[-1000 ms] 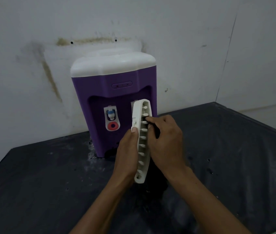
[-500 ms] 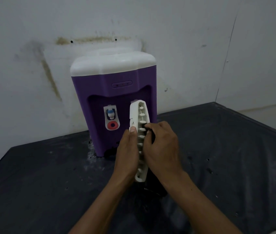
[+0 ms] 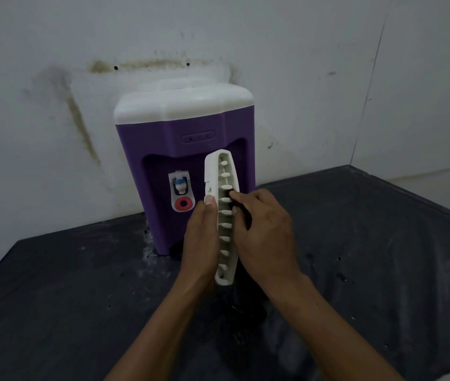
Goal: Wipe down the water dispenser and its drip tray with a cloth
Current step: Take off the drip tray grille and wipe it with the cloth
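A: Where's the drip tray (image 3: 225, 215)?

B: Off the water dispenser (image 3: 185, 166) and held upright on edge, just in front of its purple face, over the dark counter (image 3: 53, 298). The left hand (image 3: 201, 237) is closed round the tray's left rim, thumb pressed on the edge. That steadies it so the slotted grille faces right.

A: And the right hand (image 3: 262, 229)?

B: Curled against the grille, fingertips pushed in among the slats. Judging by that, it's working the gaps between them.

A: With the cloth (image 3: 245, 215)?

B: Hard to say. There's something dark tucked under the right fingers, possibly a dark cloth, but the hand covers most of it and the light is dim.

A: Anything else hidden?

B: The tray blocks the dispenser's right-hand tap; only the left tap (image 3: 181, 185) shows. A dark shape lies on the counter below the tray, too murky to name.
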